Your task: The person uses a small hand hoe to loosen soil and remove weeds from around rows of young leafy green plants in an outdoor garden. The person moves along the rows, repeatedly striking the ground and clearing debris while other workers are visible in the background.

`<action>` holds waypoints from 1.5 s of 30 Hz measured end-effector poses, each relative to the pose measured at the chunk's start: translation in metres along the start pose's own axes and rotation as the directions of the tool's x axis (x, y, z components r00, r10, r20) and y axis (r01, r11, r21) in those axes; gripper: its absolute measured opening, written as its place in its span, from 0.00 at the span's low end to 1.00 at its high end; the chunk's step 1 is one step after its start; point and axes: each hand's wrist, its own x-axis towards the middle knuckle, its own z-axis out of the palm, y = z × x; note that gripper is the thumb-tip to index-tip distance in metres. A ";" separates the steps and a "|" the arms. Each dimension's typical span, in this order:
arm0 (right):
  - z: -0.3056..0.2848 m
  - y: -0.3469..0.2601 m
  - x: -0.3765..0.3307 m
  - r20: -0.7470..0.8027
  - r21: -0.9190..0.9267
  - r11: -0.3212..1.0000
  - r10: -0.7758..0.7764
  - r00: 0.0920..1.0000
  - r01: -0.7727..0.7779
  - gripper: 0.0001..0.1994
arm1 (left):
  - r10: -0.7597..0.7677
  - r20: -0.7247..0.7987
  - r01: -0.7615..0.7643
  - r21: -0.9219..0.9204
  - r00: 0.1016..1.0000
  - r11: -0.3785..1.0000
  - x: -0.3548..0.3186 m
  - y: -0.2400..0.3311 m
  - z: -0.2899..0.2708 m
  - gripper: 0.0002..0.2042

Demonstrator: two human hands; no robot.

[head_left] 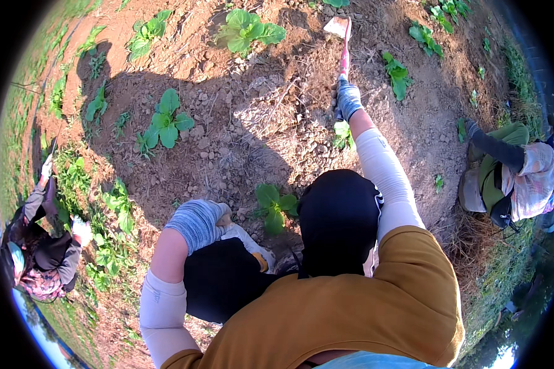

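Observation:
My right hand, in a grey-blue knit glove, reaches far forward and grips the pink-red handle of a small hand hoe. Its flat pale blade is at the far end, over or on the sunlit soil. Close beneath my right wrist grows a small leafy plant. My left hand, gloved alike, rests by my bent left knee with curled fingers; whatever they might hold is hidden. Another leafy plant stands in the soil between my knees, and a larger one grows farther left.
More green plants stand in rows on dry, clumpy soil with straw. A person in dark clothes crouches at the left. Another person in a pale patterned top bends down at the right, beside a grassy edge.

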 end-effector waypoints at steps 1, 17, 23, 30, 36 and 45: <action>0.006 -0.010 0.001 -0.011 0.037 0.999 0.002 1.000 -0.002 0.22 | -0.022 -0.005 0.022 -0.018 1.000 1.000 -0.004 -0.003 0.002 0.16; -0.083 0.125 -0.089 0.213 -0.847 0.455 -0.181 0.960 0.274 0.22 | -0.027 0.033 0.028 -0.032 0.999 0.999 0.013 0.009 -0.007 0.17; -0.096 0.022 -0.086 -0.020 -0.133 0.989 0.067 0.998 -0.069 0.21 | -0.107 0.027 0.107 0.009 0.994 0.994 0.012 0.019 -0.019 0.15; -0.141 0.044 -0.046 -0.170 -0.223 0.943 0.212 0.962 -0.247 0.22 | -0.184 0.069 0.183 0.021 0.980 0.983 0.005 0.011 -0.017 0.16; -0.136 -0.004 0.055 -0.122 -0.130 0.970 0.191 0.974 -0.206 0.22 | -0.159 0.064 0.160 -0.016 0.985 0.987 0.014 0.008 -0.018 0.16; -0.210 0.065 -0.060 -0.209 -0.374 0.866 0.271 0.940 -0.333 0.24 | -0.128 0.047 0.129 -0.024 0.991 0.991 0.011 0.009 -0.013 0.16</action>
